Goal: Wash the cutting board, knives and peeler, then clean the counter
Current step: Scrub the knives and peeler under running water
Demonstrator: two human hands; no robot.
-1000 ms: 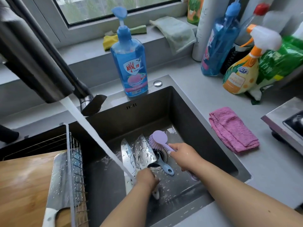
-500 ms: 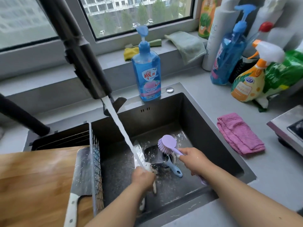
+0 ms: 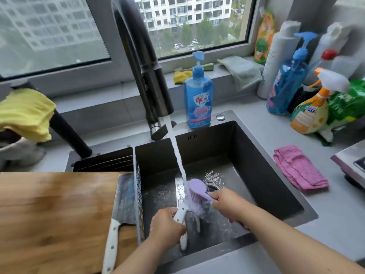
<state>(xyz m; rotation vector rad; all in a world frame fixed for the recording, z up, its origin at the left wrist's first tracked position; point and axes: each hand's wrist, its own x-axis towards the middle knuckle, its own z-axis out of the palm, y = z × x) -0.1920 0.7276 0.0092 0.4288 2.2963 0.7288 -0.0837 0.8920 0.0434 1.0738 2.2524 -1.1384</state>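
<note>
Grey counter (image 3: 296, 230) is wrapping round a dark sink (image 3: 256, 155) under a window, and a tap (image 3: 150, 80) is pouring a stream of water into the basin. Largest of the task's things, the wooden cutting board (image 3: 51, 220) is lying over the sink's left side with a cleaver (image 3: 122, 210) resting on its right edge; both look wet, so they are probably washed already. Down in the basin, the left hand (image 3: 166, 228) is gripping a white-handled knife (image 3: 180, 202), fingers curled round the handle, blade under the stream. The right hand (image 3: 229, 204) is clutching a purple brush (image 3: 197, 191), its head pressing beside the blade. The peeler is not showing here. A pink cloth (image 3: 300, 171) is waiting on the counter, so wiping seems still to come.
</note>
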